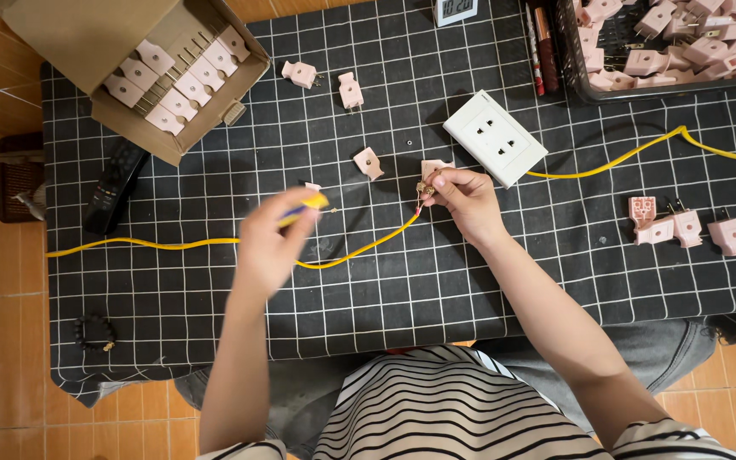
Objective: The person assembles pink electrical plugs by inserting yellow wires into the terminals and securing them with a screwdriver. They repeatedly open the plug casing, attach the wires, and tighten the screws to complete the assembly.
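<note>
- Plug half (433,168), pink, sits pinched in my right hand (463,198) with the yellow cable's (359,250) stripped end, just left of the white socket plate (495,137).
- My left hand (273,240), further left, grips a yellow-handled tool (304,207); it's blurred.

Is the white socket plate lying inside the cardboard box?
No, the white socket plate lies on the black grid mat, right of the cardboard box that holds pink plugs.

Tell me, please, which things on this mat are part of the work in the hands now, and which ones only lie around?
In use:
- yellow cable, its end pinched by the right hand
- pink plug half at that hand
- yellow-handled tool, blurred, in the left hand

Lying about:
- white socket plate
- cardboard box of pink plugs
- black basket
- black remote
- bead bracelet
</note>
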